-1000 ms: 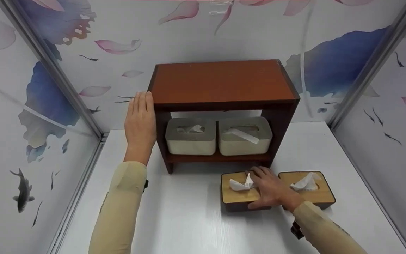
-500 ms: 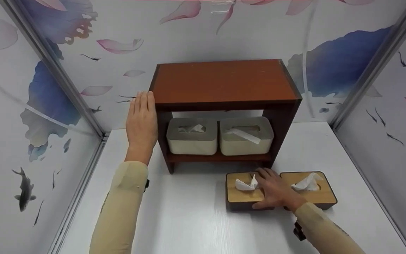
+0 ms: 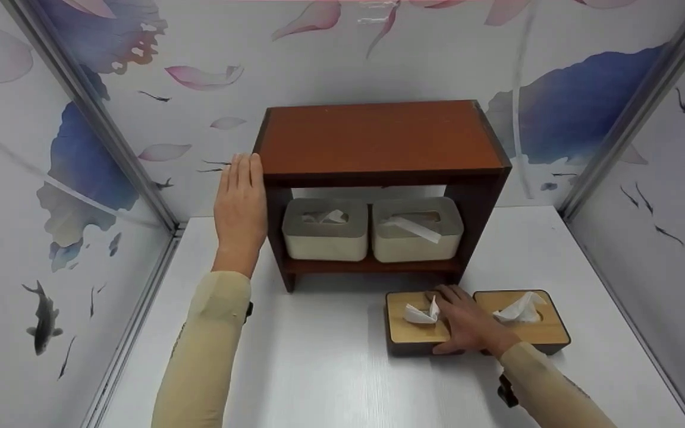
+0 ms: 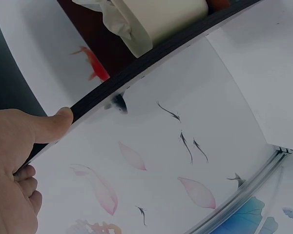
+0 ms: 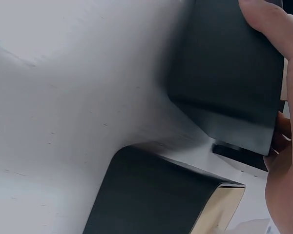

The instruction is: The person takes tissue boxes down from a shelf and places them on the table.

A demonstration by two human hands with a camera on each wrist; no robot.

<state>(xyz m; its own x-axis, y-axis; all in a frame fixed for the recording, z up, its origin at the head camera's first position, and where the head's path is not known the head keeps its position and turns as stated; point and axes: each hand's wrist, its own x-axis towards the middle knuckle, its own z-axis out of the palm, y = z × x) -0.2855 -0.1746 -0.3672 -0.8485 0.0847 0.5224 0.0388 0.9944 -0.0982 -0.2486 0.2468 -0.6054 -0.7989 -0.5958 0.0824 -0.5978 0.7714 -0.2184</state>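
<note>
My left hand [image 3: 240, 211] lies with straight fingers along the left side of the reddish-brown wooden shelf [image 3: 378, 137]; in the left wrist view its thumb [image 4: 56, 126] rests at the dark panel edge. With my right hand [image 3: 467, 321] I grip a tissue box [image 3: 402, 327] across its width, thumb on the near side and fingers over the far side. That box has a bamboo-coloured lid, dark sides and a white tissue sticking up. A matching tissue box [image 3: 547, 330] stands close on its right, partly hidden behind my right wrist.
Inside the shelf two cream tissue boxes with grey lids, a left one [image 3: 324, 246] and a right one [image 3: 417, 246], stand side by side. The shelf and bamboo-lidded boxes stand on a white table [image 3: 313, 368]. Printed wall panels [image 3: 342, 59] enclose the back and sides.
My right hand has shifted the gripped tissue box a little to the right, narrowing its gap to the matching box. My left hand keeps its place on the shelf's side.
</note>
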